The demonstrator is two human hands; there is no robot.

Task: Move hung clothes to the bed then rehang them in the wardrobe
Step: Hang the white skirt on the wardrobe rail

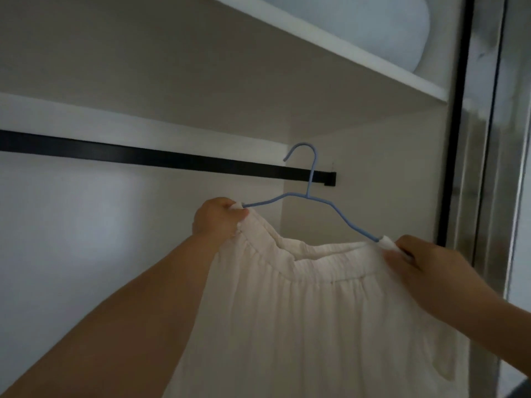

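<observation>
A cream skirt with an elastic waistband point(316, 311) hangs from a light blue hanger point(309, 193). My left hand point(219, 219) pinches the hanger's left end together with the waistband. My right hand point(425, 265) pinches the right end at its white clip. The hanger tilts down to the right. Its hook is raised in front of the black wardrobe rail point(143, 158), near the rail's right end; whether the hook sits over the rail I cannot tell.
A white shelf point(330, 44) runs above the rail and bears pale folded bedding point(373, 33). The wardrobe's side wall point(373, 182) stands just right of the hanger. A shiny sliding door frame point(482, 168) rises at the far right.
</observation>
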